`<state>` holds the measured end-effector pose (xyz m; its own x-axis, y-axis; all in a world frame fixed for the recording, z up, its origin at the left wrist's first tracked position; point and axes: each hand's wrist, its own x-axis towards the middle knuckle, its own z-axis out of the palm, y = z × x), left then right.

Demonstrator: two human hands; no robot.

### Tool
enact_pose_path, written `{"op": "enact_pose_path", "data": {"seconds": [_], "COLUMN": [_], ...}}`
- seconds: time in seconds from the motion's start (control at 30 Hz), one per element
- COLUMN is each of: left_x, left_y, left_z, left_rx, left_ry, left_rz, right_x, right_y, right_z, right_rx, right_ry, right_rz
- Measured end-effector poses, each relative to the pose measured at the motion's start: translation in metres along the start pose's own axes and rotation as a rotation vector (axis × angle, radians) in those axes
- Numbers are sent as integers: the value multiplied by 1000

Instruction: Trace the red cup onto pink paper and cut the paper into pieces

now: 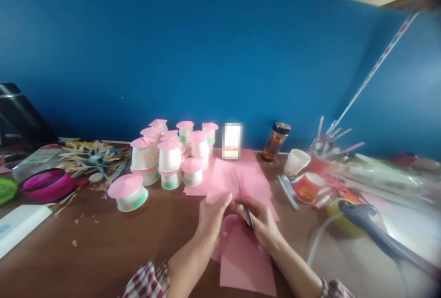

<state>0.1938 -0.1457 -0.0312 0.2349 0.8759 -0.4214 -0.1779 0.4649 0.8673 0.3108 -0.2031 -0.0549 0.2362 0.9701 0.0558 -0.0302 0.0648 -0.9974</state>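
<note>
My right hand is closed round a pair of scissors with dark handles. Their thin blades point up and away from me. Close beside it, my left hand is closed with the thumb on top, seemingly on a piece of pink paper, though its fingertips are partly hidden. Below both hands lies a pink sheet on the brown table. More pink sheets are spread just beyond the hands. Left of them stand several white paper cups with pink paper tops, some stacked.
A hot glue gun and a red cup lie at the right, near a white cup and a dark-lidded jar. Leftward are wooden sticks, a magenta tape roll and a white box. A blue wall rises behind.
</note>
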Motion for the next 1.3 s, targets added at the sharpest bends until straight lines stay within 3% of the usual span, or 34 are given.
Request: {"op": "enact_pose_path", "data": {"seconds": [0.5,0.87,1.3], "left_x": [7,6,8], "left_y": [-7,-4,-1], "left_z": [-2,-2,-2], "left_rx": [-134,-123,84], "left_ry": [-13,-10,-10], "left_rz": [76,59,-10], "right_x": [1,0,0], "right_y": [-4,-4,-2], "right_z": [2,0,-3], "right_rx": [-19,-15,34], "right_ry": [11,7,10], "right_rz": [12,0,42]}}
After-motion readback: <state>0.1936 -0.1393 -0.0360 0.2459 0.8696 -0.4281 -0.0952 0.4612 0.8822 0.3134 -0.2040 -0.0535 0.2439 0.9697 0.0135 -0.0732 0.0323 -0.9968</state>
